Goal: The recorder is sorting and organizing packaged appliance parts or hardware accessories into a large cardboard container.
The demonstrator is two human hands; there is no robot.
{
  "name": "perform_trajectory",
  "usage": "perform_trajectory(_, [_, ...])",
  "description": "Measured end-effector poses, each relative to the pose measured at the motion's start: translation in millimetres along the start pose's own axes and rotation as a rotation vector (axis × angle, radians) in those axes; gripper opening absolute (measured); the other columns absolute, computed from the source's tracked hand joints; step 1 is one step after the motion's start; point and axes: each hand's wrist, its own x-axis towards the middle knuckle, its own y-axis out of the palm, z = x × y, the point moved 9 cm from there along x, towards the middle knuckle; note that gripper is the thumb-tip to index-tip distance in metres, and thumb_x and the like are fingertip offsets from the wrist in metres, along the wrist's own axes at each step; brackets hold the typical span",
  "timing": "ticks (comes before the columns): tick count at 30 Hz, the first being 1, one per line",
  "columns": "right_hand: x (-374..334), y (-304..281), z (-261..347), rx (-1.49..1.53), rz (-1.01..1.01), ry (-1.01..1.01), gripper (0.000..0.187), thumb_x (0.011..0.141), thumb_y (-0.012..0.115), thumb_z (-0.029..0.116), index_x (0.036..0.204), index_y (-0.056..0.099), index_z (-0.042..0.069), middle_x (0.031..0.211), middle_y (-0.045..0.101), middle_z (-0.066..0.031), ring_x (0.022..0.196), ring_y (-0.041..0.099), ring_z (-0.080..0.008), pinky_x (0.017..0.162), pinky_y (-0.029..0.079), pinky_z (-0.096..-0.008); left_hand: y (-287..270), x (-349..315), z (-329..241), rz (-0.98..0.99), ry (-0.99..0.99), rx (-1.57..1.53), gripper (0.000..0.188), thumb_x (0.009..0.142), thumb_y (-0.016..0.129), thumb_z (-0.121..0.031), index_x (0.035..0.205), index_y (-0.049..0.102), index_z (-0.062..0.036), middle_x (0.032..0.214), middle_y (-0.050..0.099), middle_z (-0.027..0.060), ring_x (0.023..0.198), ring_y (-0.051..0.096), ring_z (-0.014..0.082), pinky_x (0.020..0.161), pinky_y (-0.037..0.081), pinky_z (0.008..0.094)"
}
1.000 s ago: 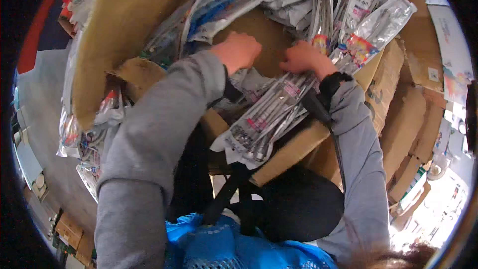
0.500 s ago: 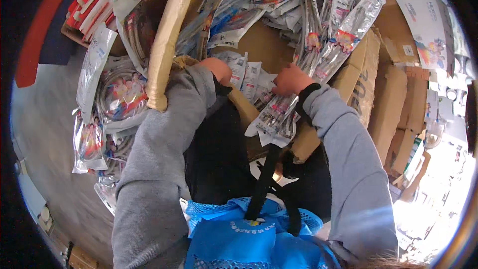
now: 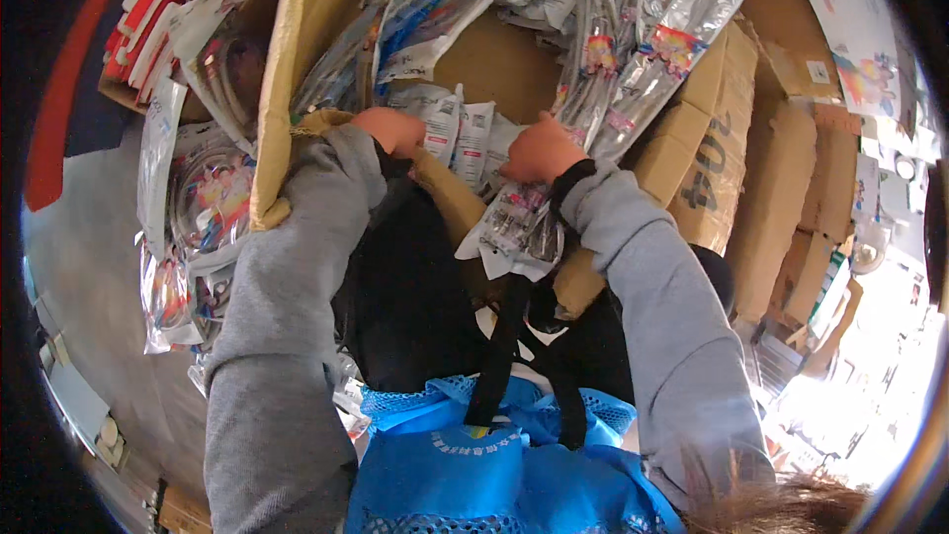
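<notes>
An open cardboard box (image 3: 494,54) in front of me holds clear plastic bags of braided hoses (image 3: 682,49) and small white printed packets (image 3: 473,143). My left hand (image 3: 395,131) is closed at the box's near edge, seemingly round the cardboard, with its fingertips hidden. Over the near right part of the box, my right hand (image 3: 542,150) is closed in a fist, knuckles up, against the packets and hose bags. What its fingers hold is hidden beneath it. A bagged hose (image 3: 519,227) hangs over the near edge below my right wrist.
A tall cardboard flap (image 3: 282,89) rises beside my left forearm. Left of it are more bagged coiled hoses (image 3: 213,193) and red-and-white packages (image 3: 163,20). Folded cardboard boxes (image 3: 776,208) stand at the right. A blue mesh garment (image 3: 445,475) lies over my lap.
The box, its bags and both my hands have shifted leftward and slightly up in the view. Both hands stay closed in about the same places relative to the box.
</notes>
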Motion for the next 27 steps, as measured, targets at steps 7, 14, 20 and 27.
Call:
perform_trajectory(7, [-6, -5, 14, -0.002, 0.014, 0.072, 0.041, 0.075, 0.040, 0.042, 0.080, 0.067, 0.011, 0.081, 0.064, -0.0071, 0.081, 0.059, -0.0243, 0.093, 0.027, -0.0424, 2, 5, 7, -0.032, 0.009, 0.043, 0.028, 0.069, 0.056, -0.028, 0.090, 0.062, -0.0121, 0.088, 0.061, 0.0129, 0.081, 0.058, 0.0327, 0.067, 0.046, 0.0413])
perform_trajectory(14, [-19, -14, 20, -0.051, -0.081, 0.067, 0.038, 0.075, 0.042, 0.040, 0.076, 0.066, 0.011, 0.075, 0.063, -0.0087, 0.078, 0.059, -0.0234, 0.085, 0.033, -0.0389, 8, 5, 9, -0.029, 0.078, -0.003, 0.045, 0.056, 0.070, -0.032, 0.095, 0.060, -0.0122, 0.086, 0.062, 0.0109, 0.080, 0.059, 0.0297, 0.065, 0.045, 0.0400])
perform_trajectory(20, [-52, -20, 25, -0.015, -0.162, -0.019, 0.032, 0.073, 0.047, 0.038, 0.074, 0.063, 0.009, 0.073, 0.061, -0.0094, 0.078, 0.057, -0.0237, 0.082, 0.035, -0.0361, 14, 17, 22, 0.016, -0.035, 0.034, 0.043, 0.053, 0.072, -0.033, 0.088, 0.063, -0.0104, 0.083, 0.063, 0.0098, 0.079, 0.059, 0.0293, 0.064, 0.045, 0.0394])
perform_trajectory(27, [-84, -26, 31, 0.034, -0.279, -0.118, 0.025, 0.071, 0.049, 0.026, 0.082, 0.059, 0.005, 0.080, 0.058, -0.0089, 0.087, 0.053, -0.0232, 0.090, 0.032, -0.0381, 5, -1, 4, 0.095, -0.081, -0.088, 0.041, 0.051, 0.071, -0.027, 0.088, 0.062, -0.0086, 0.086, 0.061, 0.0128, 0.078, 0.058, 0.0313, 0.065, 0.045, 0.0400])
